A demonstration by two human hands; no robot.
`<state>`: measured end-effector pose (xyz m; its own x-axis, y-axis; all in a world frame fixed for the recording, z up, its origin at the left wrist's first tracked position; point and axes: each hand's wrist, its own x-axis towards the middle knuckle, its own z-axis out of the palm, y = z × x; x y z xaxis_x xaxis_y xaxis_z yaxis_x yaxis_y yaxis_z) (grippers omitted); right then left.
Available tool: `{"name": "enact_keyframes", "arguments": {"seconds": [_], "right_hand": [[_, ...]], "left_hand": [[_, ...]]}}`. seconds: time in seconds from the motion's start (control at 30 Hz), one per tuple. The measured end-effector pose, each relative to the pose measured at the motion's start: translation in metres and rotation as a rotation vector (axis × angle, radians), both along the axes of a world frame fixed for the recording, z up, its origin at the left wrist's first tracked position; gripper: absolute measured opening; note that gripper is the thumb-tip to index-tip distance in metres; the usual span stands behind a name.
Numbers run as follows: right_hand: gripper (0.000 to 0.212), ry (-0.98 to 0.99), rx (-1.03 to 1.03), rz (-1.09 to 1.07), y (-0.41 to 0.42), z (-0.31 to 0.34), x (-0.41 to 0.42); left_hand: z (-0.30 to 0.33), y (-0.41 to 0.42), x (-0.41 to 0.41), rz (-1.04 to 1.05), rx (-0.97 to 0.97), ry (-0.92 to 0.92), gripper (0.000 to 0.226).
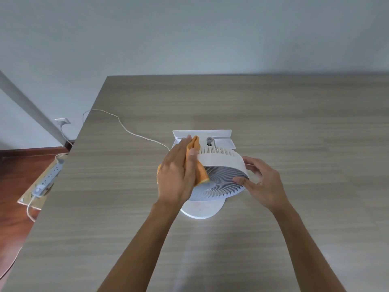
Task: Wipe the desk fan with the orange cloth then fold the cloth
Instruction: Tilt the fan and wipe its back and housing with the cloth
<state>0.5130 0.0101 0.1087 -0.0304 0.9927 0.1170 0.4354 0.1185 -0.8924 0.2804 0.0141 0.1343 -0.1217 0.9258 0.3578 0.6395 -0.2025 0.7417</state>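
Note:
A white desk fan (221, 175) stands on its round base in the middle of the wooden desk (294, 123), with the ribbed grille facing me. My left hand (176, 175) presses the orange cloth (201, 173) against the fan's left rim, thumb and fingers pinching the cloth. Most of the cloth is hidden under that hand. My right hand (261, 182) grips the fan's right rim, thumb on the grille and fingers curled round the back.
The fan's white cord (130, 129) runs left across the desk and off its edge toward a wall socket (62, 121). A power strip (49, 178) lies on a board on the floor left of the desk. A wall stands behind the desk.

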Motion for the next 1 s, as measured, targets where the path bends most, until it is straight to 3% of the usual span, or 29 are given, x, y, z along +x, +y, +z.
{"name": "enact_keyframes", "arguments": {"seconds": [0.23, 0.57, 0.67, 0.73, 0.93, 1.0], "right_hand": [[0.06, -0.015, 0.011, 0.009, -0.004, -0.001, 0.0], [0.059, -0.035, -0.001, -0.006, -0.001, -0.006, 0.001], [0.06, -0.026, -0.025, -0.007, 0.0, -0.007, 0.004], [0.061, -0.017, -0.039, -0.003, 0.0, -0.006, 0.005], [0.061, -0.017, -0.04, 0.009, 0.002, -0.003, 0.004], [0.062, -0.024, -0.036, 0.008, 0.002, -0.004, 0.005]], "left_hand": [[-0.014, -0.01, -0.004, 0.079, -0.068, -0.304, 0.043], [-0.054, -0.011, -0.016, 0.185, -0.318, -1.025, 0.044], [-0.073, -0.011, -0.015, 0.197, -0.431, -1.317, 0.038], [-0.082, -0.01, -0.013, 0.188, -0.476, -1.451, 0.045], [-0.097, -0.013, -0.002, 0.131, -0.569, -1.708, 0.044], [-0.104, -0.014, 0.005, 0.079, -0.609, -1.793, 0.053]]}}
